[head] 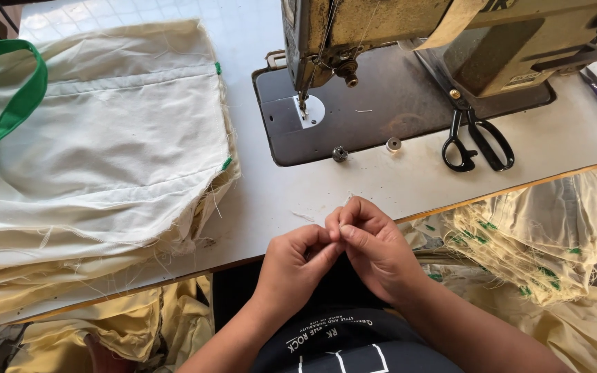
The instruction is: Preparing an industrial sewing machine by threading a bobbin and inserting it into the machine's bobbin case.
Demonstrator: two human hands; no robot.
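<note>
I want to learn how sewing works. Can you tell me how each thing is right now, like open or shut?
Left hand: fingertips pinched against the right hand's.
Right hand: fingertips pinched; anything held is too small to see.
Scissors: shut, lying flat on the table.
Sewing machine: no cloth under the needle.
Cream cloth pile: stacked, edges frayed.
Green strap: looped, lying on the pile.

A worn sewing machine (450, 48) stands on a white table (381, 183), black scissors (477, 141) beside it. Cream cloth bags (98, 159) with green handles (1, 97) are stacked at left; more cloth (540, 238) is heaped lower right.
</note>
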